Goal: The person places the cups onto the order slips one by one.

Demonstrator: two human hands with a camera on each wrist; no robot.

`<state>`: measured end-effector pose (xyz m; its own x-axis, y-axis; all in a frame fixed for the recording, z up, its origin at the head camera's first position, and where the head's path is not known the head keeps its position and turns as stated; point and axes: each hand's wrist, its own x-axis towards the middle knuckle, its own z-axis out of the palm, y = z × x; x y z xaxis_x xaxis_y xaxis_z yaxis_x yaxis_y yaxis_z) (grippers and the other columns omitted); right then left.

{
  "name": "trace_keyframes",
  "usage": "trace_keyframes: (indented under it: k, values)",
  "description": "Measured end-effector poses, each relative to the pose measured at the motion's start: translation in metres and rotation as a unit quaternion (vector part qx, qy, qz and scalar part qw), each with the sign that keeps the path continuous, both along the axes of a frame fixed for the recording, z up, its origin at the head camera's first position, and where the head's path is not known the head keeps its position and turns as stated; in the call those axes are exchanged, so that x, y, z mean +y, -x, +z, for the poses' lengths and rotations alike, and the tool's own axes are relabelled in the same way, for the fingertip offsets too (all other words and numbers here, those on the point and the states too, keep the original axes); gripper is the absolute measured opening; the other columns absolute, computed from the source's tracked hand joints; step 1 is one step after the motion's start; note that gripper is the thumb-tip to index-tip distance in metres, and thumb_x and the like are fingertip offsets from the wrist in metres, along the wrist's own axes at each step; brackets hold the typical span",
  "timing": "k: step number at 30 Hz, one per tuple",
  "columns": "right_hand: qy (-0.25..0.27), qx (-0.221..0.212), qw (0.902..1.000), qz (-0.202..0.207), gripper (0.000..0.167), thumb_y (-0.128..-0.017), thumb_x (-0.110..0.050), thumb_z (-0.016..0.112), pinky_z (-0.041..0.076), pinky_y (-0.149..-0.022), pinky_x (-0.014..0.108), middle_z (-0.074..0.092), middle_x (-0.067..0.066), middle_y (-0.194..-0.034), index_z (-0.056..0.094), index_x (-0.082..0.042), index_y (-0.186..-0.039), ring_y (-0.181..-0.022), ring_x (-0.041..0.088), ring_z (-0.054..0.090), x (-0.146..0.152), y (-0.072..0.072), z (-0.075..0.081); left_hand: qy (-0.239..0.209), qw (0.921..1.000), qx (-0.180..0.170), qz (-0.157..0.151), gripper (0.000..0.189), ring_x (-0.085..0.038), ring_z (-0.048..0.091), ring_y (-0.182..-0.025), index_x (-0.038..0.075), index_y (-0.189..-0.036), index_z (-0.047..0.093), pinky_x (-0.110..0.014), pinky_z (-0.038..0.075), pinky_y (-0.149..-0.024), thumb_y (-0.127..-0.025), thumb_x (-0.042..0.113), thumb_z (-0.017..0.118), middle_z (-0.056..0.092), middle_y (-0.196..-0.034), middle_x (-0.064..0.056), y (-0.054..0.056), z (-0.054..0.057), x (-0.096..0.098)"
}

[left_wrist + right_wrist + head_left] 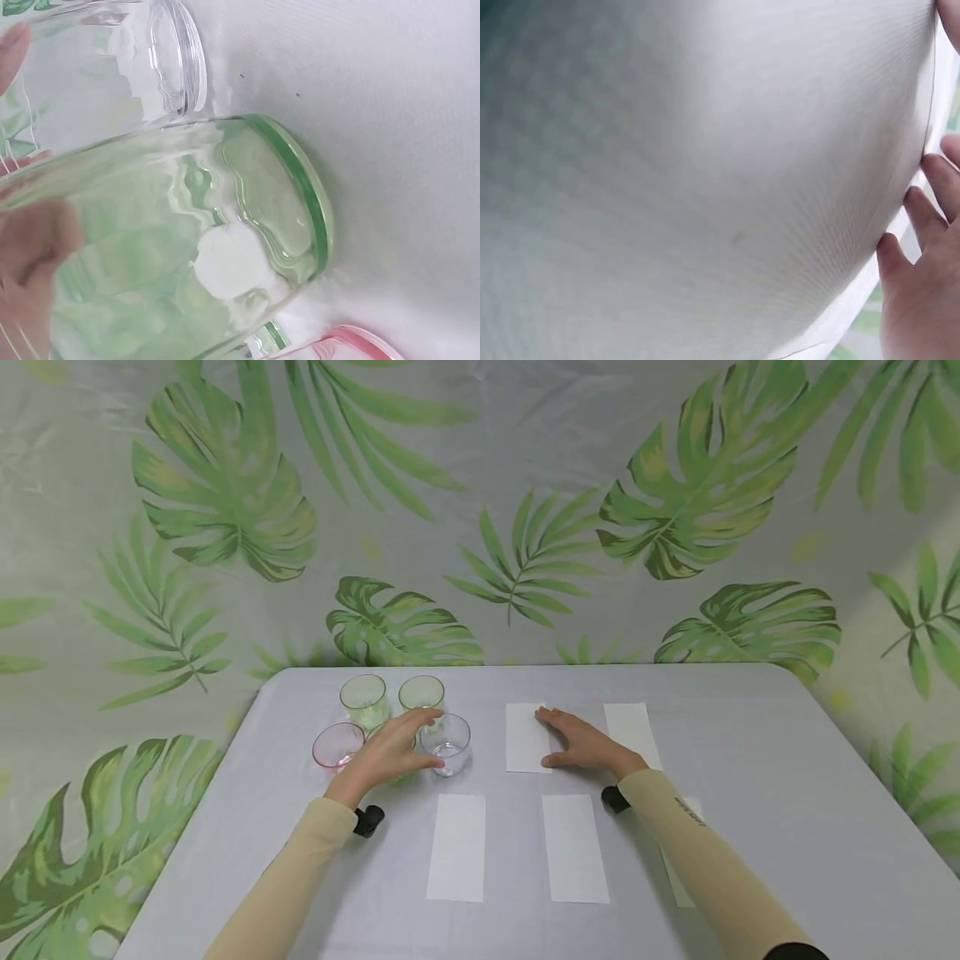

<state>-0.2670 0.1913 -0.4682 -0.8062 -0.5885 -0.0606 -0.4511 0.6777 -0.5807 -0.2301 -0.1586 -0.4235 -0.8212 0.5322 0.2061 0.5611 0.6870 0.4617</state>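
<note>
My left hand [392, 745] reaches round a clear glass [454, 750], thumb on the near side and fingers at the far rim. In the left wrist view the clear glass [127, 67] lies beyond a green glass [165, 225], and a fingertip [11, 56] shows against its side. Part of the green glass beneath my left hand is hidden in the head view. My right hand [588, 743] is over a white card [525, 739], its fingers spread and nothing held between them. Spread fingertips [889, 247] also show in the right wrist view, beside a pale surface.
A pink-rimmed glass [337, 747] stands left of my left hand, with green glasses [363, 702] [422, 692] behind. Further white cards lie nearer me [456, 847] [576, 850], behind my right forearm [630, 727], and partly under it [678, 877]. A leaf-patterned curtain [525, 527] hangs behind the table.
</note>
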Motion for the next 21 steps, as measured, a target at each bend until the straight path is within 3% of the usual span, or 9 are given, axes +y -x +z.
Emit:
trace_keyframes:
  k: [8, 21]
  values:
    - [-0.007, 0.001, 1.0, 0.005, 0.087, -0.085, -0.031, 0.073, 0.015, -0.112, 0.058, 0.023, 0.026, -0.151, 0.025, 0.006, -0.147, -0.139, 0.043, 0.016, 0.0, 0.0, 0.001, -0.033, 0.9994, -0.004, -0.01, 0.074, -0.026, 0.057, -0.112, 0.004, -0.136, 0.05, -0.043, 0.049, -0.094, -0.075, 0.028, 0.083, 0.054, -0.133, -0.01, -0.001, 0.003, 0.006]
    - [-0.005, -0.016, 0.9998, -0.005, 0.088, -0.084, -0.033, 0.073, 0.014, -0.112, 0.058, 0.021, 0.024, -0.153, 0.025, 0.003, -0.149, -0.14, 0.042, 0.014, 0.0, 0.001, -0.001, -0.088, 0.9948, 0.026, -0.044, 0.075, -0.028, 0.056, -0.111, 0.001, -0.134, 0.051, -0.043, 0.046, -0.096, -0.072, 0.025, 0.085, 0.057, -0.126, -0.015, 0.009, 0.003, 0.03]
